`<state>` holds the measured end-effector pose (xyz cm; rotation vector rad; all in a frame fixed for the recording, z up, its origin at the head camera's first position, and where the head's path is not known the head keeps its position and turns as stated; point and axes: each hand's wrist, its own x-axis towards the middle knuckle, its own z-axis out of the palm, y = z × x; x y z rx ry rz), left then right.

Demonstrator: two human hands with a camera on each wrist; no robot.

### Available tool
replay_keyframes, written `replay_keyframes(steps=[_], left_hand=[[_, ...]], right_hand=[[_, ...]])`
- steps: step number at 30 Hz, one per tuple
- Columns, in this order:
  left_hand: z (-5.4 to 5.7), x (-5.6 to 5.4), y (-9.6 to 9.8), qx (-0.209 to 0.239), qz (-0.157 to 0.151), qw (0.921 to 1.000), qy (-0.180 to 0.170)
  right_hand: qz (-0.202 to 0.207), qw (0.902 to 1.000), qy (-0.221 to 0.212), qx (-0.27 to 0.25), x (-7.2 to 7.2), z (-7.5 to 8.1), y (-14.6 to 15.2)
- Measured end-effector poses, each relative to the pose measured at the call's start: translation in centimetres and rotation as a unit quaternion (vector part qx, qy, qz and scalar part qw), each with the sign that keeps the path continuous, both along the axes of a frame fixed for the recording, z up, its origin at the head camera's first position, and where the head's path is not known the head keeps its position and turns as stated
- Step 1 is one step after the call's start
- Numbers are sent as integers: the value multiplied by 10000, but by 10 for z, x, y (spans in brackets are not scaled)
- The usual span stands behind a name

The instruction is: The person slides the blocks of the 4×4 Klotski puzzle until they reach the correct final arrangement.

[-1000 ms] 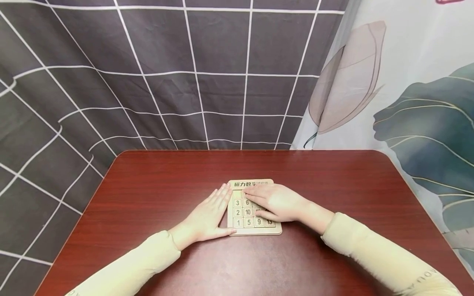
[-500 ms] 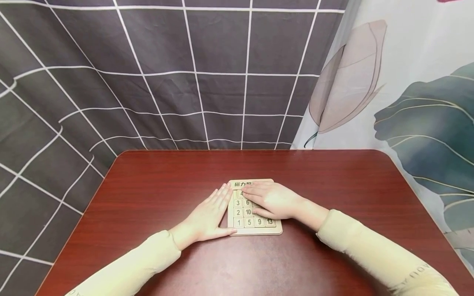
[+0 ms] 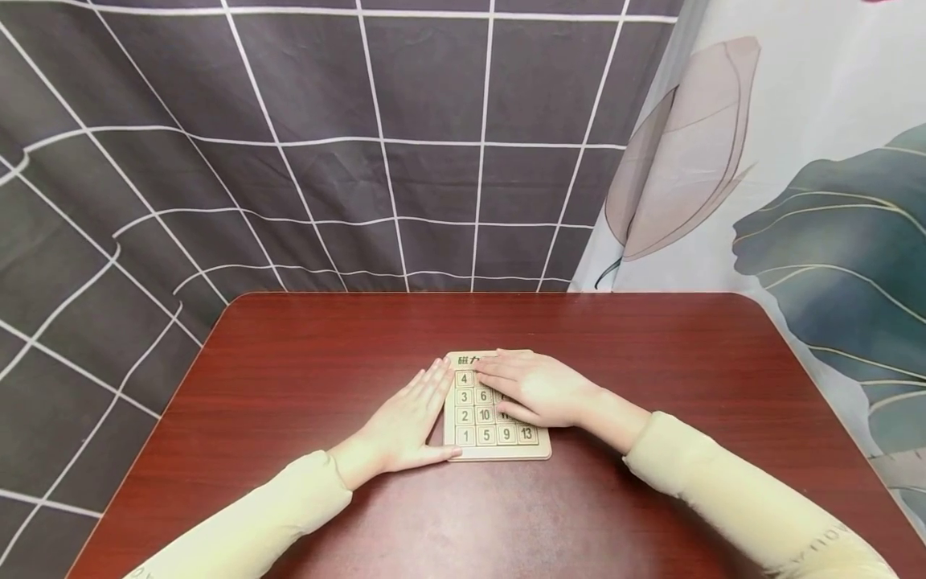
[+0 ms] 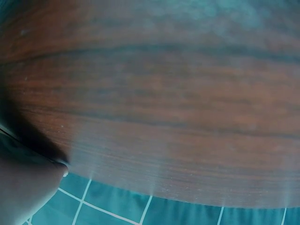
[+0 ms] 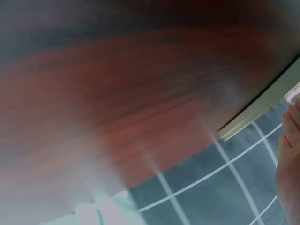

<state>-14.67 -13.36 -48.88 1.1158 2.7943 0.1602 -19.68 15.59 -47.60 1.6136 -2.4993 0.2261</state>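
We look down on a red-brown bench [image 3: 311,346] with a pale board [image 3: 502,453] near its middle, carrying rows of numbered tiles [image 3: 486,435]. The left hand [image 3: 403,422] is at the board's nine o'clock, its fingers straight, tips at the ten-o'clock corner and thumb stretched to the one at seven; it braces the edge without gripping. The right hand [image 3: 538,392] covers the board around two o'clock, fingers extended and curled round nothing, tips just beside the 4 tile [image 3: 465,379], which sits at ten. We cannot tell which tile those tips touch, and the hand hides much of the two farther rows, any gap included. The step looks to be sliding tiles, one hand steadying and the other pushing. To do it well, we would let the left hand stop the board from turning, without squeezing; push level and straight along a row, one tile at a time, since pressing down would probably make it drag; and raise the right palm slightly so the numbers beneath can be read.
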Motion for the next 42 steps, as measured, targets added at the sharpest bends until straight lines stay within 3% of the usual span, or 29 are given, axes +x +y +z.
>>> replay_keyframes(steps=[11, 25, 32, 42], left_hand=[[-7, -2, 0, -1, 13, 10000, 18], [-7, -2, 0, 24, 19, 10000, 17], [-4, -2, 0, 71, 33, 9999, -86], [-1, -1, 0, 19, -15, 10000, 33]], right_hand=[[-230, 9997, -32, -123, 8, -6, 42], [-26, 9997, 159, -175, 4, -13, 27], [71, 10000, 61, -26, 2, -8, 12], [-269, 9996, -13, -126, 7, 0, 31]])
